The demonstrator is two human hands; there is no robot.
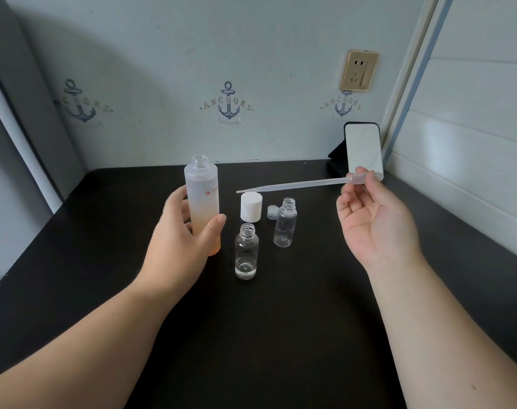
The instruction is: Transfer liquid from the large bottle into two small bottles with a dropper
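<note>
The large frosted bottle [202,199], orange toward its base and uncapped, stands upright on the black table [280,320]. My left hand [183,240] grips its lower half. My right hand [372,219] pinches the bulb of a clear plastic dropper [295,185], held nearly level above the table with its tip pointing left toward the large bottle. Two small clear bottles stand open: the nearer one [246,252] holds a little clear liquid at the bottom, the farther one [285,222] looks empty.
A white cap [251,206] and a small clear cap [272,211] sit behind the small bottles. A phone [363,150] leans on a stand at the back right, near the wall. A wall socket [359,70] is above it.
</note>
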